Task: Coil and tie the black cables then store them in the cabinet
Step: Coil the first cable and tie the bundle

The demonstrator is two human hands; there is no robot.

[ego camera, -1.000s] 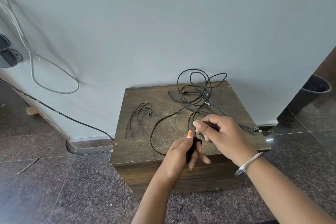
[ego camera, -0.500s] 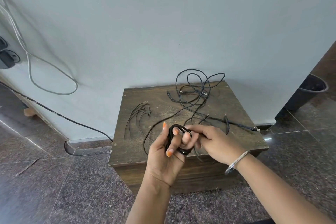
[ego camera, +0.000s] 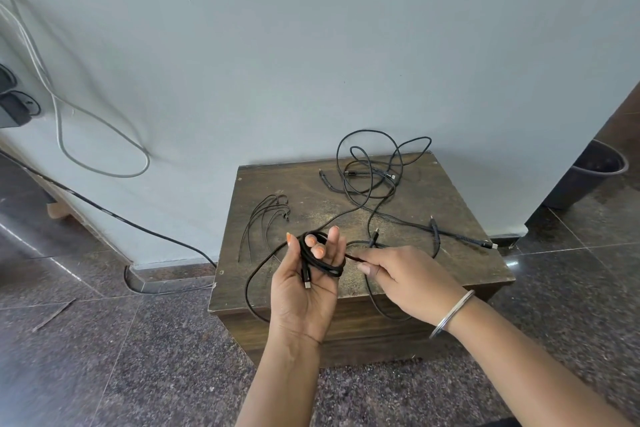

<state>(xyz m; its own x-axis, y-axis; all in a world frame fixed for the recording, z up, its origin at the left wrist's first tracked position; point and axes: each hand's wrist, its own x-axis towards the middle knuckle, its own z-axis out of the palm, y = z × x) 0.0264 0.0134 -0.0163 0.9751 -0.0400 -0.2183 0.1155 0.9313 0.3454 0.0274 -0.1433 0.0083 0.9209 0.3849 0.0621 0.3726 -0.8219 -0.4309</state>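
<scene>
My left hand (ego camera: 304, 291) is raised palm-up over the front of the wooden cabinet (ego camera: 450, 274). A small coil of black cable (ego camera: 320, 260) is looped around its fingers, with the plug end lying in the palm. My right hand (ego camera: 401, 274) pinches the same cable just right of the coil. The cable's slack hangs over the cabinet's front edge. A tangle of loose black cables (ego camera: 374, 170) lies at the back of the cabinet top. A thin bundle of black wires (ego camera: 265, 218) lies at its left side.
A grey wall stands right behind the cabinet. A black cable (ego camera: 114, 215) and a white cable (ego camera: 86, 135) run along the wall at the left. A dark bucket (ego camera: 592, 173) stands on the stone floor at the right.
My left hand turned palm-up and the cable now forms loops around its fingers. My right hand moved from above the left hand to its right, drawing cable along.
</scene>
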